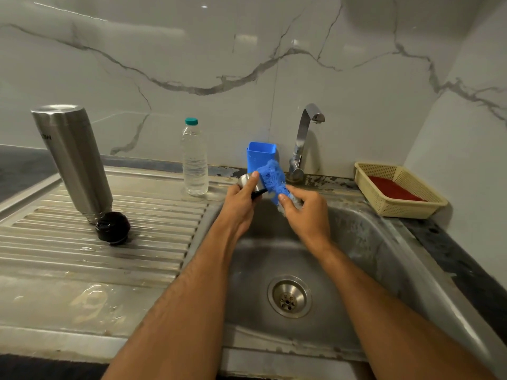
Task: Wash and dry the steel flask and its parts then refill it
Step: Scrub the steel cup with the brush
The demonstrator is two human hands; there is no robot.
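Over the sink [384, 242], a steel cap [248, 182] is being held in the left hand [241, 200], thumb curled over its rim and fingers wrapped beneath, so that its open side is being turned toward the right hand [304, 212]. A blue scrubber [273, 178] is being pinched between that hand's thumb and fingers and pressed against the cap, just beside the left grip. Both are being kept above the basin, probably so that drips fall toward the drain [289, 296] below the hands. No water is being run from the tap [304, 138], just beyond the scrubber.

Well to the left of the grip, the flask [72, 160] is being left upside down on the ridged drainboard [96, 242], leaning a little, most likely to drain. A black stopper [113, 228] is lying touching or just beside its mouth. Whether these two are already being counted as washed cannot be told.

Between flask and hands a water bottle [194, 157] is standing capped, presumably being kept for the refill. Directly behind the grip a blue holder [259, 157] is standing against the wall, and to the right a basket [397, 187] with something red inside is sitting on the counter.

By this reading the washing stage is being worked through, with rinsing, drying and refilling yet to be done. Since the cap may be wet, a slip into the basin is being risked
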